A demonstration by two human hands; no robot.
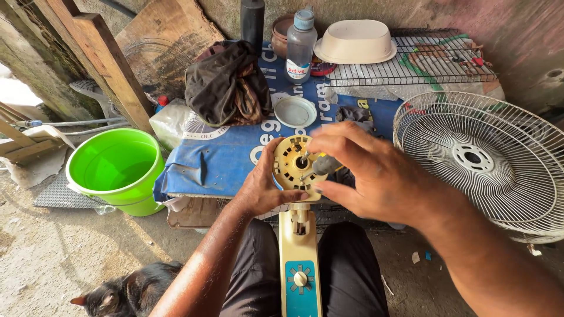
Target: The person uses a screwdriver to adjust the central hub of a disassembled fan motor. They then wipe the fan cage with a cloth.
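My left hand (pixel 261 188) grips the left and lower side of a round cream fan motor housing (pixel 292 161) with several holes in its face. The housing sits atop a cream fan stand (pixel 298 252) with a blue control panel and a dial, which rests between my knees. My right hand (pixel 367 170) holds a screwdriver (pixel 322 165) with a grey and yellow handle. Its tip points into the centre of the housing face.
A white wire fan guard (pixel 482 158) leans at the right. A green bucket (pixel 117 170) stands at the left. On the blue sheet (pixel 229 155) lie a dark cloth bundle (pixel 228 85), a round white cap (pixel 295 111), a plastic bottle (pixel 299 47) and a cream basin (pixel 355 41). A black cat (pixel 126 293) lies at bottom left.
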